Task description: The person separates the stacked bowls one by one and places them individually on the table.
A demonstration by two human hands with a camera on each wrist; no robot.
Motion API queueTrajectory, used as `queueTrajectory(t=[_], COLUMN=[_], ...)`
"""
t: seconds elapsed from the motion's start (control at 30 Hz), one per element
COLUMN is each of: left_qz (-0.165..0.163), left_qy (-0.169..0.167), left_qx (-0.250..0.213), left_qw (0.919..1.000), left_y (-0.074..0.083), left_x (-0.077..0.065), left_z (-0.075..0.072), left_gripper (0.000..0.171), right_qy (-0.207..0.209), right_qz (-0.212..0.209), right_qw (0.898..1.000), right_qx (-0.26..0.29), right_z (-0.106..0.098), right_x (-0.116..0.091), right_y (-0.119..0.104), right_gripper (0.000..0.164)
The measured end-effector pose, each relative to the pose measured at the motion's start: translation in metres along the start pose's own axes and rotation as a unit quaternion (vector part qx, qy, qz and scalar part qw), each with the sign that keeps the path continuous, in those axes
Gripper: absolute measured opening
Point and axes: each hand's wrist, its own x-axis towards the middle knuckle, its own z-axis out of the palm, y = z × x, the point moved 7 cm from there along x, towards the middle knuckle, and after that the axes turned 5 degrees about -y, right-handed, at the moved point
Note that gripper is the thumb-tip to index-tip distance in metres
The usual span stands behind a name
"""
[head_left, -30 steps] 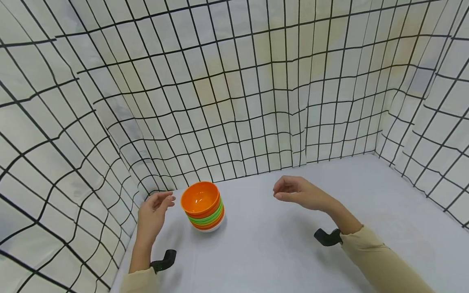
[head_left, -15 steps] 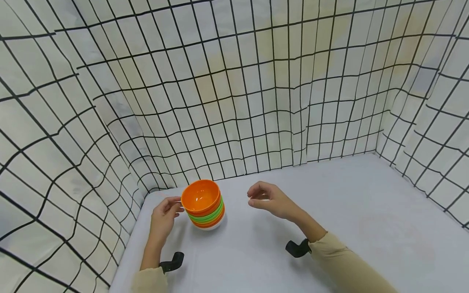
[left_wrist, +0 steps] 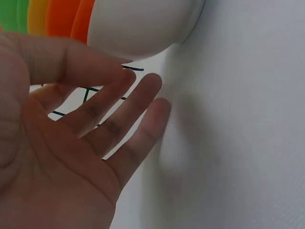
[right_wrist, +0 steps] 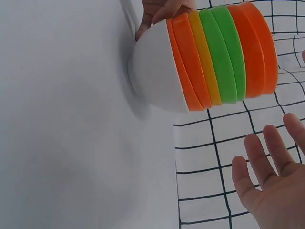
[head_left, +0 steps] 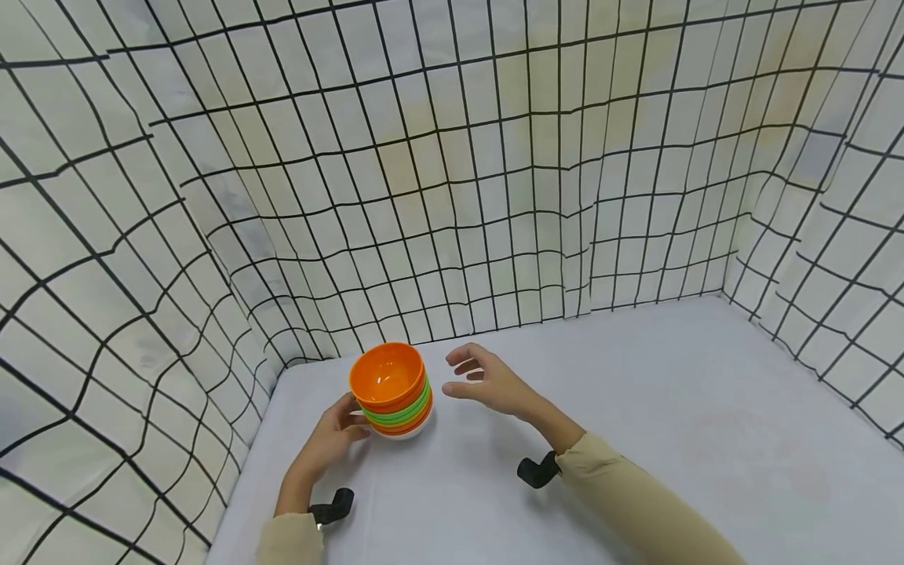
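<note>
A stack of nested bowls point(head_left: 392, 384) stands on the white table, orange on top, green and yellow-orange in the middle, white at the bottom. Close against the stack's left side, my left hand point(head_left: 330, 439) has its fingers loosely spread, partly behind the bowls. In the left wrist view its fingers point(left_wrist: 138, 129) extend beside the white bottom bowl point(left_wrist: 138, 28). To the right of the stack, my right hand point(head_left: 490, 382) is apart from it, palm facing the bowls. The right wrist view shows its fingers point(right_wrist: 267, 152) spread with nothing in them.
The white tabletop point(head_left: 671, 408) stretches to the right of the stack. A white wall with black grid lines point(head_left: 480, 196) rises behind the table and along both sides. Black wrist mounts point(head_left: 538, 469) sit at both sleeve cuffs.
My right hand has moved left, much nearer the stack. My left hand has moved right and down, to the stack's lower left side. The bowls stay at about the same place.
</note>
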Motion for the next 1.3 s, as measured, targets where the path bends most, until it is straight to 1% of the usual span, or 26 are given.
queueTrajectory(t=[0.1, 0.23, 0.37, 0.47, 0.57, 0.7, 0.83, 1.03, 1.17, 1.3], left_qz=[0.006, 0.02, 0.027, 0.028, 0.036, 0.04, 0.038, 0.045, 0.042, 0.039], left_qy=[-0.024, -0.056, -0.072, -0.071, -0.068, -0.054, -0.045, -0.041, -0.036, -0.036], left_qx=[-0.01, -0.021, -0.024, -0.026, -0.023, -0.023, -0.024, -0.015, -0.009, -0.012], left_qw=[0.9996, 0.998, 0.9968, 0.9968, 0.9967, 0.9975, 0.998, 0.998, 0.9984, 0.9985], left_y=[-0.002, -0.003, -0.005, -0.007, -0.008, -0.01, -0.01, -0.011, -0.012, -0.012], left_x=[0.001, 0.001, 0.002, 0.004, 0.006, 0.009, 0.011, 0.012, 0.012, 0.012], left_z=[0.005, 0.011, 0.016, 0.02, 0.023, 0.026, 0.027, 0.026, 0.026, 0.026], left_gripper=[0.083, 0.089, 0.091, 0.093, 0.093, 0.088, 0.086, 0.084, 0.083, 0.083], right_qy=[-0.005, -0.019, -0.039, -0.055, -0.066, -0.073, -0.079, -0.086, -0.091, -0.094], right_qz=[0.004, -0.004, -0.014, -0.019, -0.018, -0.011, -0.003, -0.004, -0.01, -0.012], right_qw=[1.0, 1.0, 0.999, 0.998, 0.997, 0.997, 0.997, 0.996, 0.996, 0.995], right_qx=[-0.008, -0.013, -0.021, -0.023, -0.02, -0.016, -0.014, -0.008, 0.003, 0.01], right_z=[0.006, 0.015, 0.024, 0.03, 0.035, 0.041, 0.047, 0.053, 0.057, 0.062], right_x=[0.008, 0.018, 0.028, 0.034, 0.04, 0.046, 0.051, 0.058, 0.062, 0.065], right_y=[-0.001, -0.005, -0.009, -0.01, -0.011, -0.011, -0.013, -0.014, -0.014, -0.013], right_gripper=[0.056, 0.064, 0.075, 0.083, 0.087, 0.093, 0.095, 0.092, 0.094, 0.1])
